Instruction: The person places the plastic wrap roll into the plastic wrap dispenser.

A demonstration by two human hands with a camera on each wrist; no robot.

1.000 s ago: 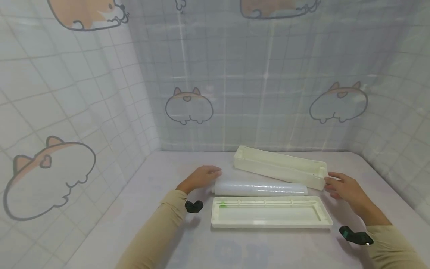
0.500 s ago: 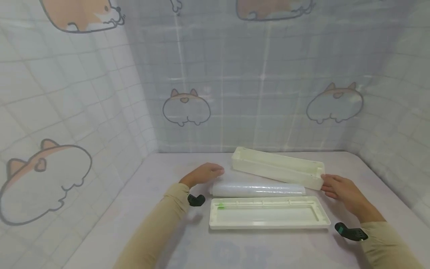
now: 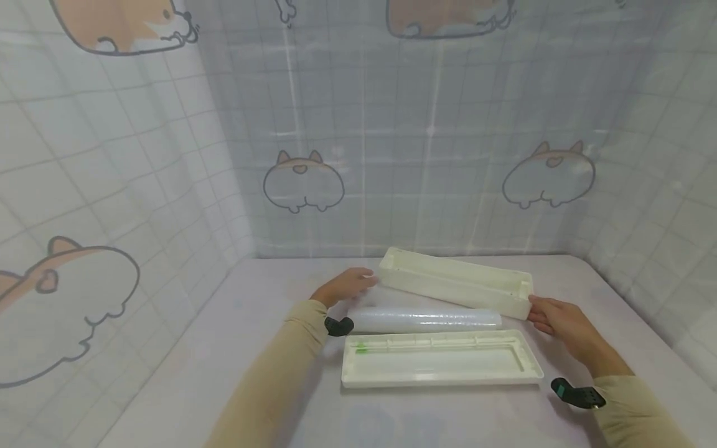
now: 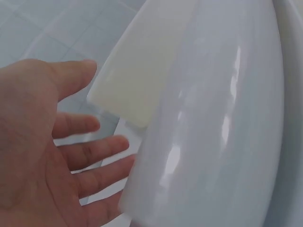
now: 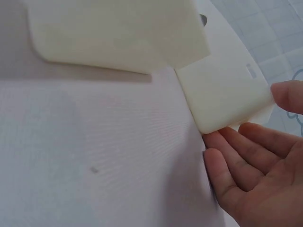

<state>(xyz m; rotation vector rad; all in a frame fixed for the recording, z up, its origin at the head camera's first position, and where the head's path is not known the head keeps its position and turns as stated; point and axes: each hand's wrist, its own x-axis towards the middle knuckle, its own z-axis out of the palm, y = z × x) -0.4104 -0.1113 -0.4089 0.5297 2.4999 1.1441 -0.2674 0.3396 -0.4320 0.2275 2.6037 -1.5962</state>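
An open, long white box (image 3: 455, 286), like the base of a cling film dispenser, lies slanted at the back of the table. In front of it is a roll of cling film (image 3: 426, 320). Nearest me lies the matching lid (image 3: 442, 366), inner side up, with a green mark at its left. My left hand (image 3: 347, 285) hovers near the box's left end, fingers spread and holding nothing; the left wrist view shows the roll (image 4: 213, 123) close by the fingertips. My right hand (image 3: 562, 320) holds the box's right end (image 5: 227, 94), thumb at its upper edge, fingertips at the bottom edge.
A pale cloth covers the table (image 3: 269, 386). Tile-patterned curtains with cartoon dogs stand behind (image 3: 392, 186) and on both sides. Dark camera mounts (image 3: 577, 395) sit at both wrists.
My left hand has moved right, closer to the box's left end. My right hand has closed in on the box's right end. Box, roll and lid keep their places; the head view shifts slightly.
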